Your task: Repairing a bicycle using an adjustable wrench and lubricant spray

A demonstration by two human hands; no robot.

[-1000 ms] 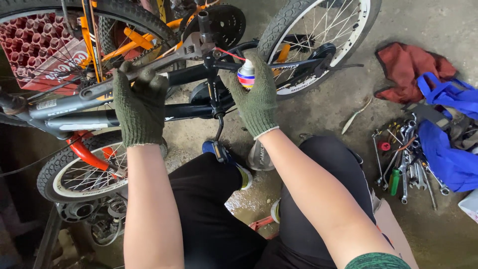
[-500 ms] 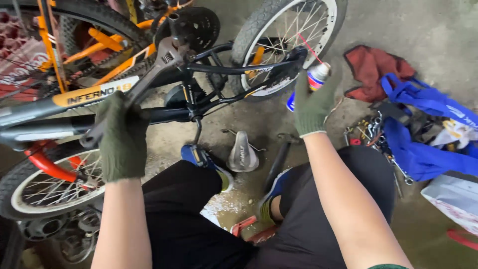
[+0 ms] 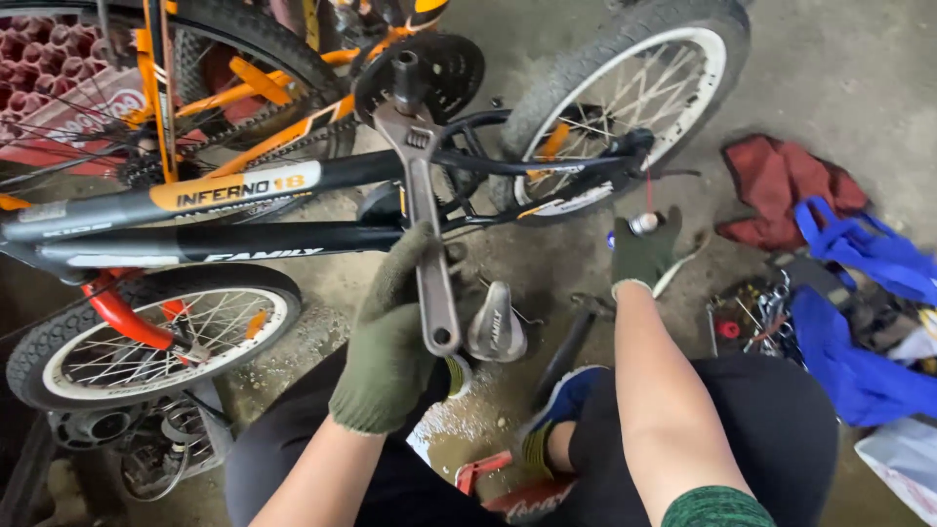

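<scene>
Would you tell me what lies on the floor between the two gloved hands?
In the head view, a grey bicycle saddle lies between the left hand and right hand.

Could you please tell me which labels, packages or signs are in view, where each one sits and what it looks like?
Frame decal: long orange-and-white band on the bicycle's upper black tube.
Second decal: white lettering on the lower black tube.
Spray can: small, white-capped, in the right hand.
Plastic bag: white, lower right floor.

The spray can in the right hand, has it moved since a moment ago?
Yes. The right hand carried the spray can away from the bike frame, rightward and down beside the rear wheel.
</scene>
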